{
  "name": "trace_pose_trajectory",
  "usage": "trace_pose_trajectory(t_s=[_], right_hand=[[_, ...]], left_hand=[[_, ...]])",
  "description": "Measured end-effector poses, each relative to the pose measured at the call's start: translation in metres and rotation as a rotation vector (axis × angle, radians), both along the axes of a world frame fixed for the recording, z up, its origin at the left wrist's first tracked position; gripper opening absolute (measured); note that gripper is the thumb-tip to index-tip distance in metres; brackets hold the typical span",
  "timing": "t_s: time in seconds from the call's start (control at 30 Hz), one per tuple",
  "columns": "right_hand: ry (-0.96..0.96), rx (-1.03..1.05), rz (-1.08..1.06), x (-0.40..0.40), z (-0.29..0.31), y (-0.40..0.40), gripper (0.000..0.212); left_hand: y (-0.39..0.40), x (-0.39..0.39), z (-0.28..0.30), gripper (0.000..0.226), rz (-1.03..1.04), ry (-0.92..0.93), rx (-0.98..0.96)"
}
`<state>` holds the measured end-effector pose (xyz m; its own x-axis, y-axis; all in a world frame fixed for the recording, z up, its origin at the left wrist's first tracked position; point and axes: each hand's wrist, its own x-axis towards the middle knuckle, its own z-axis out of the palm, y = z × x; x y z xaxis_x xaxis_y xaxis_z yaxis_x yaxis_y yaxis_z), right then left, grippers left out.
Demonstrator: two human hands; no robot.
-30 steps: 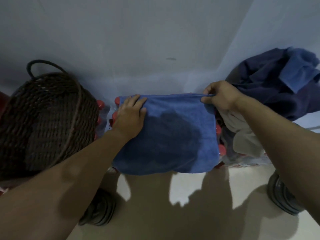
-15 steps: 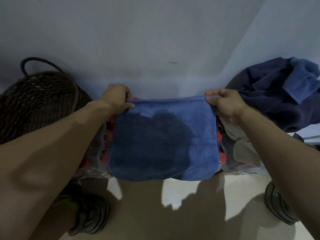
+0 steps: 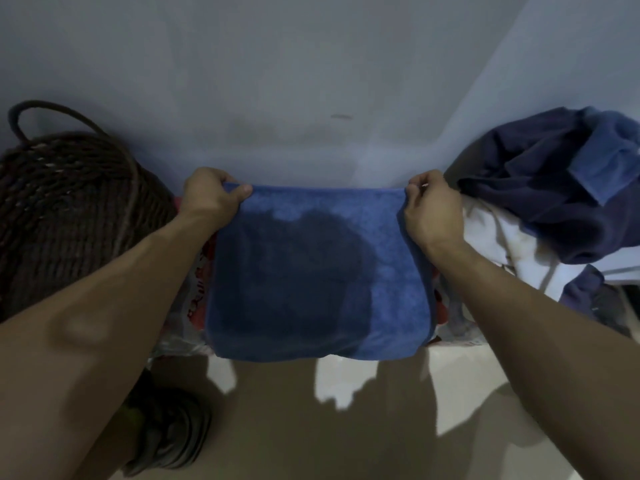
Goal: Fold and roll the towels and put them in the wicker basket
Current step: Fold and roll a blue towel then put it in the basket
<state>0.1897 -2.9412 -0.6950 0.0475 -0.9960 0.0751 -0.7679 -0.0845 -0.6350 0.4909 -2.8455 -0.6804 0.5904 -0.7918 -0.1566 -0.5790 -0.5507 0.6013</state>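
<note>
**One towel folded, rolling still to come**

My left hand [image 3: 211, 199] and right hand [image 3: 431, 209] pinch the blue towel's [image 3: 311, 278] far corners; it's folded, unrolled. More towels [image 3: 554, 181] wait right; wicker basket [image 3: 69, 209] sits left, contents hidden.

The blue towel [image 3: 311, 271] is soft terry cloth with a fine, matt nap and a stitched hem along its top edge. The wicker basket [image 3: 69, 220] is coarse woven fibre, dark brown, rough and ribbed, with a twisted rope-like handle. The heap of dark navy cloth [image 3: 540, 188] looks soft and matt. Beneath the towel, thin crinkled plastic wrap [image 3: 187, 327] shows a slight gloss. The floor [image 3: 346, 427] is smooth and pale.
</note>
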Motion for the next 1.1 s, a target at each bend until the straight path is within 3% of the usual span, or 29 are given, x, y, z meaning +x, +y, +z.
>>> trace_pose_trajectory(t_s=[0.17,0.23,0.3,0.43,0.57,0.7,0.83,0.97,1.1], right_hand=[[0.036,0.004,-0.054,0.004,0.0,0.0,0.019],[0.036,0.033,-0.041,0.004,0.002,-0.002,0.024],[0.015,0.06,-0.019,0.001,0.007,0.003,0.036],[-0.052,-0.057,0.028,-0.018,0.02,0.045,0.033],[-0.13,-0.074,-0.055,-0.046,0.02,0.106,0.019],[-0.223,-0.024,-0.252,-0.061,0.002,0.165,0.01],[-0.373,0.202,-0.432,-0.065,-0.028,0.206,0.027],[-0.591,0.486,-0.297,-0.074,-0.048,0.212,0.042],[-0.655,0.603,-0.212,-0.088,-0.051,0.222,0.015]], left_hand=[[-0.003,-0.011,0.005,0.023,0.061,-0.178,0.003],[0.003,-0.026,0.005,0.027,0.041,-0.373,-0.002],[0.012,-0.055,0.001,0.029,-0.102,-0.556,-0.13],[0.019,-0.131,-0.008,0.03,-0.607,-0.294,-0.379],[0.021,-0.173,-0.026,0.048,-0.861,-0.256,-0.252],[0.023,-0.179,-0.04,0.052,-0.909,-0.468,-0.154],[0.023,-0.181,-0.044,0.051,-0.894,-0.505,-0.142],[0.024,-0.184,-0.044,0.05,-0.863,-0.525,-0.154],[0.026,-0.185,-0.04,0.049,-0.845,-0.512,-0.2]])
